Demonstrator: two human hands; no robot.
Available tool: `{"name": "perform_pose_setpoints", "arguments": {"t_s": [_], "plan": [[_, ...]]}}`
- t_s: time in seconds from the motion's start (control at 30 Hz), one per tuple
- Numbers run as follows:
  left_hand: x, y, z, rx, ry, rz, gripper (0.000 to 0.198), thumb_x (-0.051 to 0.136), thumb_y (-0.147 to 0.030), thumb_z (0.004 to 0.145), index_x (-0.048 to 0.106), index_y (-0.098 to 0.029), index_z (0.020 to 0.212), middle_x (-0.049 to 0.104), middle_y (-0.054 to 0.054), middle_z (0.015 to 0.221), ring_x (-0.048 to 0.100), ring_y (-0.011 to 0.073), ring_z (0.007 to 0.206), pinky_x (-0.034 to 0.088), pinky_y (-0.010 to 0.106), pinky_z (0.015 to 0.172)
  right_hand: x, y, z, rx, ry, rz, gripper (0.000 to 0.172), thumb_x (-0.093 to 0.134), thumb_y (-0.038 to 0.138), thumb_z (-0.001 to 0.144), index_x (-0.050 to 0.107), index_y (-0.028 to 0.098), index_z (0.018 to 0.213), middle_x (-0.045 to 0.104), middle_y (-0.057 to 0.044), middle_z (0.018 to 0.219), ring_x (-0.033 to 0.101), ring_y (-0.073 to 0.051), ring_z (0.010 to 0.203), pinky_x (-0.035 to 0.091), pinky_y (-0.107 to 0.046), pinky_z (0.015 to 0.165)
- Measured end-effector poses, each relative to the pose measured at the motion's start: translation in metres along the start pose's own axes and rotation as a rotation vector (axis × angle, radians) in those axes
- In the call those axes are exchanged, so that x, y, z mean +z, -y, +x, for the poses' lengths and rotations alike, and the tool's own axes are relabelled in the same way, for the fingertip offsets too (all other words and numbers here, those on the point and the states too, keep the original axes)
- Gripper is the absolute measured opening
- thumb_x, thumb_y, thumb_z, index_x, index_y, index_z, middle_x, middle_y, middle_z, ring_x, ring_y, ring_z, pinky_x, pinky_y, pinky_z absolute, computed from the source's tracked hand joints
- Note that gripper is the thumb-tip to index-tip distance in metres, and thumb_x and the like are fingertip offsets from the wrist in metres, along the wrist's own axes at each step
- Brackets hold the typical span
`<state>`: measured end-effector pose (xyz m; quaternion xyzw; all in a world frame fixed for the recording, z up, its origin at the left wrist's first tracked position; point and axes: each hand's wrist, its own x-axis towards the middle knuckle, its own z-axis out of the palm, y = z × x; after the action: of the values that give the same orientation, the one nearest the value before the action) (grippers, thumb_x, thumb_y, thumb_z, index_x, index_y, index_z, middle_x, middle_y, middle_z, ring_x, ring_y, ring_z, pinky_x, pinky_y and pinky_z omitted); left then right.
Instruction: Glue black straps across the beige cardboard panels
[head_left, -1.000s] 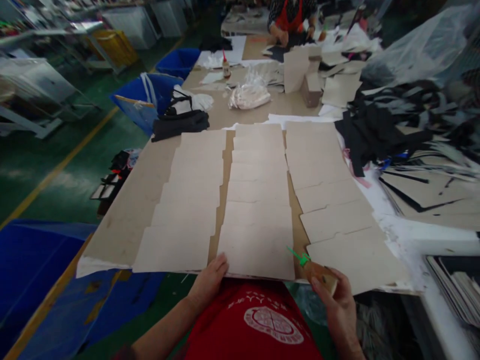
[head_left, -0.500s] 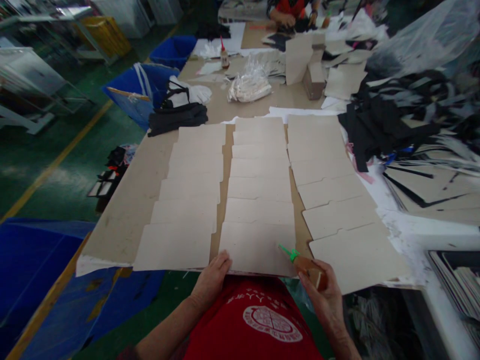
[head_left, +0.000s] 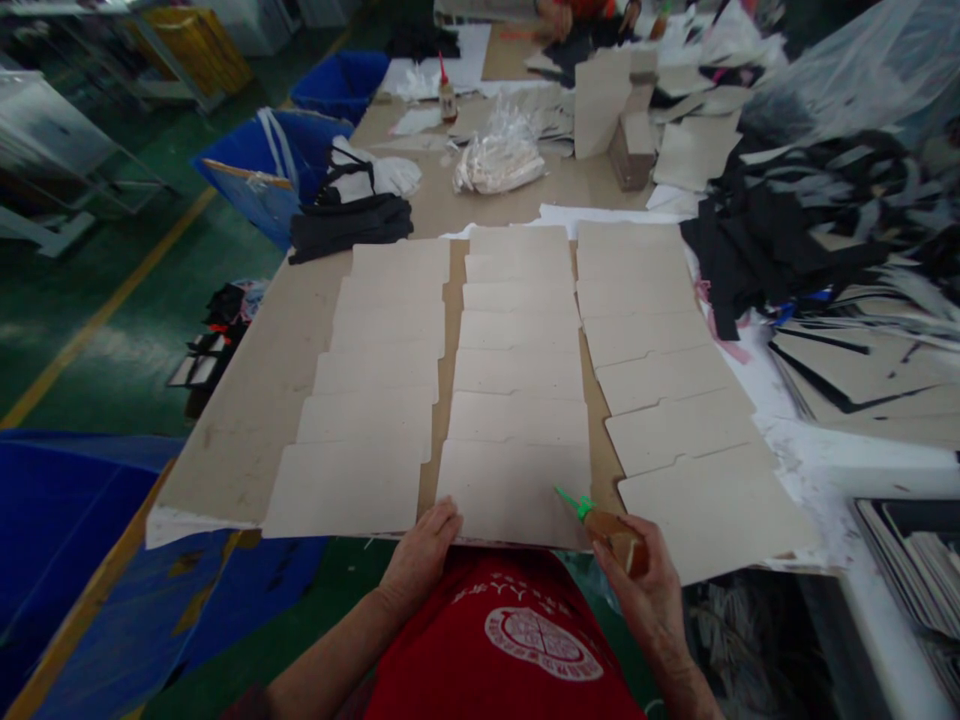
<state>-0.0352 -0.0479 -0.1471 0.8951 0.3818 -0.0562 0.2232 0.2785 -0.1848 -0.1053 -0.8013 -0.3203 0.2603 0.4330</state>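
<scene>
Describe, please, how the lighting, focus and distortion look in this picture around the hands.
Head view: light is brightest on the middle card sheets, dimming toward the corners; the left hand and the right hand with the glue bottle look dim and slightly soft; the wide lens bows the table edges.

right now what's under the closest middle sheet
Brown table shows around the sheet; what lies beneath is covered. Its far edge seems to overlap the next sheet. The left hand touches it.

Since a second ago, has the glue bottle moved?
Yes. The glue bottle in the right hand shifted left; its green nozzle now overlies the nearest middle card's right corner.
</scene>
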Motion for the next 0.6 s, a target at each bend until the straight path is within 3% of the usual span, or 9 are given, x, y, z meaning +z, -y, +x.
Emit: {"name": "perform_pose_setpoints", "arguments": {"t_s": [0.3, 0.6], "plan": [[-0.002, -0.001, -0.001, -0.009, 0.004, 0.012, 0.046, 0.043, 0.003, 0.089, 0.059, -0.017, 0.127, 0.056, 0.011, 0.135, 0.045, 0.0252, 0.137, 0.041, 0.044, 0.117, -0.014, 0.004, -0.003, -0.157, 0.050, -0.168, 0.037, 0.069, 0.046, 0.083, 0.058, 0.024, 0.111, 0.061, -0.006, 0.109, 0.061, -0.024, 0.099, 0.052, -0.040, 0.087], [-0.003, -0.002, 0.001, 0.024, 0.018, 0.047, 0.042, 0.044, 0.001, 0.090, 0.060, -0.013, 0.126, 0.057, 0.013, 0.134, 0.046, 0.0275, 0.136, 0.040, 0.044, 0.117, 0.001, 0.007, 0.001, -0.226, 0.066, -0.132, 0.035, 0.069, 0.042, 0.084, 0.057, 0.024, 0.112, 0.061, -0.006, 0.108, 0.061, -0.023, 0.100, 0.053, -0.039, 0.087]]}}
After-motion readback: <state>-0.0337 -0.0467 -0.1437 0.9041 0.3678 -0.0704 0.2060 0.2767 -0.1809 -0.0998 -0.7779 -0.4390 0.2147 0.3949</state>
